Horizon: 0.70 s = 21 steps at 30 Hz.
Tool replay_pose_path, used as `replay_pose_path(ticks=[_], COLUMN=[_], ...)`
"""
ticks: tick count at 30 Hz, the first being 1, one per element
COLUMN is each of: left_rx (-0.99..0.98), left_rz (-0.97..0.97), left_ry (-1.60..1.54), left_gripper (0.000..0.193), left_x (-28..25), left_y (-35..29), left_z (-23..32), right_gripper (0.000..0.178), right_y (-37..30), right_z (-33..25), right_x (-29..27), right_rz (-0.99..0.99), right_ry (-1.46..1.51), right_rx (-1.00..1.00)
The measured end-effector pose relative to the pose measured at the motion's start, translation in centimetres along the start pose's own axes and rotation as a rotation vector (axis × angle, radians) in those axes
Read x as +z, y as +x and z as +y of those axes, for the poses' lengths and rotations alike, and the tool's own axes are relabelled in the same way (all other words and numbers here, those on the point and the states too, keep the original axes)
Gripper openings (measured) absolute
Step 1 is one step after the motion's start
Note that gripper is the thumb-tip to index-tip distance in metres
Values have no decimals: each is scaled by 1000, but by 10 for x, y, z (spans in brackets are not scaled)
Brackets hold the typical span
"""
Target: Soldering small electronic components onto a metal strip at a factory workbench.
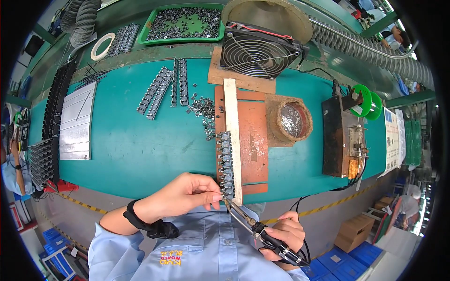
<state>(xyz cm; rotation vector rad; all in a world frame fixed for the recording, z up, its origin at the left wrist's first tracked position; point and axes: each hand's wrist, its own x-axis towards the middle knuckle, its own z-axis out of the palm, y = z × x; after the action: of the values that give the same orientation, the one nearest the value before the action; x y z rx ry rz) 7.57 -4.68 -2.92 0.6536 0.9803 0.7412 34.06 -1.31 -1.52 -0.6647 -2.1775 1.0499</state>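
My right hand [287, 232] is wrapped round a black-handled soldering iron [262, 230] with a thin metal feed tube along it. Its tip meets the near end of a row of small dark electronic components [226, 161]. The row lies along a long pale bar [233, 126] on a reddish-brown board [253, 145]. At that same end, my left hand [197, 191] is closed in a pinch beside the iron's tip. Whatever its fingertips hold is too small to make out. A black band circles my left wrist.
Loose small parts [202, 110] and filled strips [154, 93] lie beyond my left hand. Right of the board stand a round solder pot [293, 121] and a dark box with a green wire spool [361, 100]. A fan [257, 51] and a green parts tray [183, 23] are behind.
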Motion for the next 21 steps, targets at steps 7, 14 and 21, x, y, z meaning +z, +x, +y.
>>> replay_pose_path(ticks=[7, 14, 21], left_rx=[-1, 5, 0], left_rz=[-11, -8, 21], left_ry=[-8, -20, -44], left_gripper=[13, 13, 11], left_x=[0, 0, 3], left_y=[1, -1, -1], left_z=[0, -3, -1], right_gripper=[43, 42, 42], right_y=[1, 29, 51], right_z=[30, 48, 40], right_x=[12, 8, 29], right_rz=[701, 462, 564], right_ry=[66, -128, 107], right_rx=[98, 356, 298])
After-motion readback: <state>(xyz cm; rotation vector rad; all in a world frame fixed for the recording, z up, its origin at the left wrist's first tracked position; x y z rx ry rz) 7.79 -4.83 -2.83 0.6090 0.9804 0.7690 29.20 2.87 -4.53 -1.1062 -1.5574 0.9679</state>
